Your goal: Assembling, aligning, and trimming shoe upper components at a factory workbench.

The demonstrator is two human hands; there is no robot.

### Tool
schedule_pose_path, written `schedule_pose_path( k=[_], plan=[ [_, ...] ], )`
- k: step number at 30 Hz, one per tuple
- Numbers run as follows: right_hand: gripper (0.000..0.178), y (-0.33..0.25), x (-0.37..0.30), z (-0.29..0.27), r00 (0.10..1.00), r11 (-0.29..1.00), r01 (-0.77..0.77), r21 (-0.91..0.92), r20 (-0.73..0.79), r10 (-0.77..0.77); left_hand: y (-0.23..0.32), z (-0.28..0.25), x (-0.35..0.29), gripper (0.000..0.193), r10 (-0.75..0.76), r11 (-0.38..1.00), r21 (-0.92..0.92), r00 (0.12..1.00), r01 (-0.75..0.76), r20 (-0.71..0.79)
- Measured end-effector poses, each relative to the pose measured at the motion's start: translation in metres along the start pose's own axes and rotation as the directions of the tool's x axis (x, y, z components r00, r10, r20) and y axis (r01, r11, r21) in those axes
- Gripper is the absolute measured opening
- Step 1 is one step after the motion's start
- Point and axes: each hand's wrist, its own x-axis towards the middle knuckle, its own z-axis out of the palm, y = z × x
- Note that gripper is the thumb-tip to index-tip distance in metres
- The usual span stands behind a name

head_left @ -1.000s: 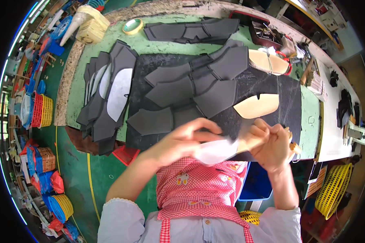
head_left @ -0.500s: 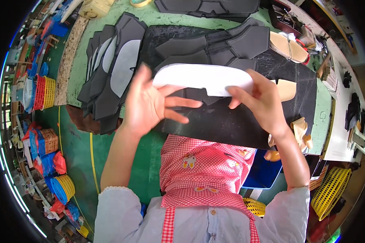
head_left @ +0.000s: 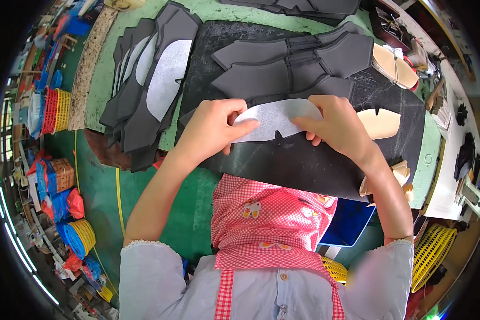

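Observation:
Between my two hands is a thin white fabric piece [head_left: 274, 118], curved along its top, with a small notch in its lower edge. My left hand [head_left: 217, 127] pinches its left end, thumb in front and fingers behind. At the other end, my right hand [head_left: 329, 124] grips it the same way. The piece is held above a black work mat [head_left: 261, 162]. Just beyond it lie several dark grey foam pieces [head_left: 256, 80], overlapping in a row. A cream piece [head_left: 381, 124] with a notch rests on the mat, right of my right hand.
On the left, a fanned stack of grey foam pieces [head_left: 136, 112] carries white patches [head_left: 168, 80]. More grey foam [head_left: 314, 8] lies at the far edge. Tied cream pieces [head_left: 393, 66] are at the right. A blue bin [head_left: 346, 224] stands below the green table's [head_left: 432, 160] near edge.
My left hand has gone from open and spread to pinching the left end of the white piece. The piece has come slightly nearer, and its other face now shows.

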Motion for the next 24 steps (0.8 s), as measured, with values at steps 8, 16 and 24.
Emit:
schedule_pose_path(
  k=[8,16,24],
  plan=[
    [0.053,0.019,-0.017,-0.013,0.961,0.777,-0.110,-0.620,-0.265,-0.075,0.018,-0.012,0.015,0.043,0.490,0.602,0.707,0.871,-0.372,0.041],
    [0.036,0.065,-0.061,-0.035,0.817,0.920,0.220,-0.324,-0.455,-0.355,0.013,-0.066,-0.014,0.032,0.242,0.965,0.140,0.959,-0.222,-0.147],
    [0.028,0.097,-0.076,-0.028,0.669,0.720,0.085,-0.689,-0.496,-0.554,0.057,-0.004,0.032,0.058,0.628,0.658,0.594,0.772,-0.462,-0.095]
  ],
)
